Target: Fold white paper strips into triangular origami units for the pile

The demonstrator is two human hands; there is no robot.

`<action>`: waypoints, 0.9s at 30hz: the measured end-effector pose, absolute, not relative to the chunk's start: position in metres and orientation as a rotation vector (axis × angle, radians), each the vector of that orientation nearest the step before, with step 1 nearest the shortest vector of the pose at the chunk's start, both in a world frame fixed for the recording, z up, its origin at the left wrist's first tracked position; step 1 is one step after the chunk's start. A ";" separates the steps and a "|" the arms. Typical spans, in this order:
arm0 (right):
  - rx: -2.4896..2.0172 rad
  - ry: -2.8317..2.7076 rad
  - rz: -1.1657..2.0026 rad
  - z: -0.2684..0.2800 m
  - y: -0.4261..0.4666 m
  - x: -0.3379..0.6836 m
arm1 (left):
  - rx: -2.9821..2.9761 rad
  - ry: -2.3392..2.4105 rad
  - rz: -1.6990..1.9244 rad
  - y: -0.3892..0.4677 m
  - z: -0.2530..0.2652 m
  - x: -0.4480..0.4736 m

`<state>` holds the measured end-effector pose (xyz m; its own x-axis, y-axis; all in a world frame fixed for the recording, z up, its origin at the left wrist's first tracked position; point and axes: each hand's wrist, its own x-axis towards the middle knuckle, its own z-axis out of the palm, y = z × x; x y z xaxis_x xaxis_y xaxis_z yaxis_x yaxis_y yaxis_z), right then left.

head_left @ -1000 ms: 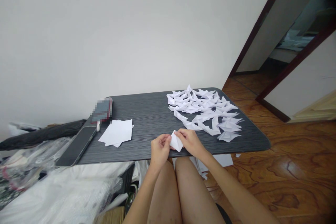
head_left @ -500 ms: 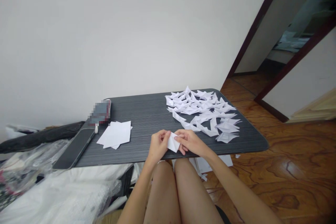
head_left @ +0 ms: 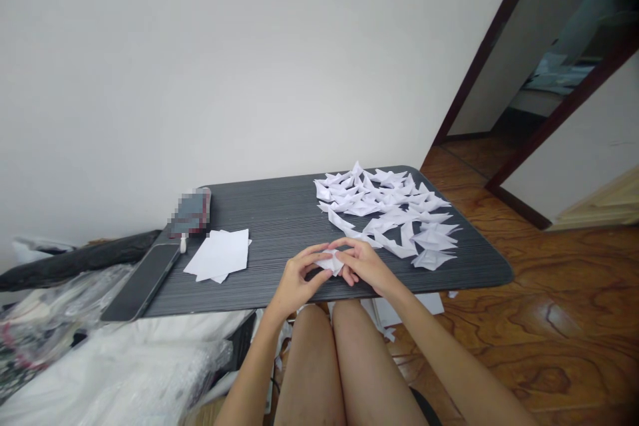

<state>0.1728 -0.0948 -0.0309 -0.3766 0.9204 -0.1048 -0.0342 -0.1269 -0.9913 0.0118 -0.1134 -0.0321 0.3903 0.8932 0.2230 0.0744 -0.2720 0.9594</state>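
A small folded piece of white paper (head_left: 330,262) is held just above the table's near edge, between both hands. My left hand (head_left: 302,275) grips it from the left, fingers along the far side and thumb at the near side. From the right, my right hand (head_left: 363,262) closes on it with thumb and fingers; part of the paper is hidden behind them. Many folded white paper boats (head_left: 379,200) lie crowded on the right half of the table, the closest ones just beyond my right hand. To the left lies a small stack of white paper sheets (head_left: 222,254).
The dark table (head_left: 279,213) stands against a pale wall. A black phone (head_left: 142,283) lies at its left edge, with a blurred-out object (head_left: 190,212) behind it. Plastic-wrapped bundles (head_left: 114,373) sit at the lower left. Paper sheets (head_left: 429,303) lie below the table's front edge.
The folded paper has gone from a flat, upright diamond to a lower, flatter-looking shape. My left fingers have stretched across its far side, and my left thumb has moved to its near side.
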 end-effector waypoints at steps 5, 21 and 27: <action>-0.954 -1.514 1.567 -0.038 -0.094 0.177 | 1.574 0.887 1.049 -0.112 -0.034 0.012; -0.941 -1.873 1.170 -0.037 -0.092 0.189 | 1.558 0.982 1.078 -0.110 -0.038 0.011; -0.923 -1.979 0.973 -0.029 -0.096 0.189 | 1.602 0.968 1.081 -0.112 -0.038 0.013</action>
<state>0.1893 -0.0959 -0.0285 -0.4728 0.8311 0.2929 0.2757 0.4552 -0.8466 0.0132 -0.1116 -0.0376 0.2982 0.9322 0.2051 0.1016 -0.2446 0.9643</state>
